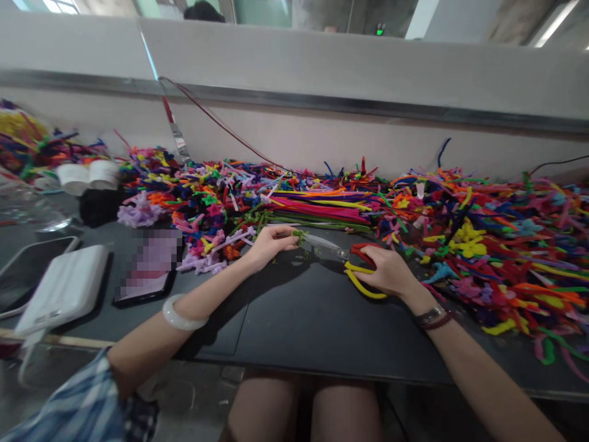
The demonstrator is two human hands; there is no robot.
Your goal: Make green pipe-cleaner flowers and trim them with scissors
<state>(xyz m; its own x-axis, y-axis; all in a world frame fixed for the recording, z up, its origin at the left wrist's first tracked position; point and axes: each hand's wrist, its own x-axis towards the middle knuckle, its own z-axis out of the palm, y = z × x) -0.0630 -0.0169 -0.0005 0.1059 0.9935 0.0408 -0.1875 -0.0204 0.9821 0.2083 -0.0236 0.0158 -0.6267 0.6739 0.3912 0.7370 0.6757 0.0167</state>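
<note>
The left hand [271,245] is positioned above a dark grey tabletop [313,325], with its fingers pressed together and pinching a short green fuzzy pipe cleaner [298,236]. The right hand [386,273] is closed on the yellow and red plastic loop handles of a pair of steel-bladed scissors [324,244], with its fingers curled over the red loop; their exact placement inside the loops cannot be told. The blade tips are held at the green pipe cleaner, just beside the left fingertips. The pipe cleaner is judged to be light, soft-surfaced and bendable around a thin wire core, so it is best gripped close to the blades, where flexing is least likely. A large heap of multicoloured pipe cleaners [478,245] is spread across the tabletop behind the right hand, and a bundle of straight red, yellow and green pipe cleaners [322,205] lies behind the scissors.
</note>
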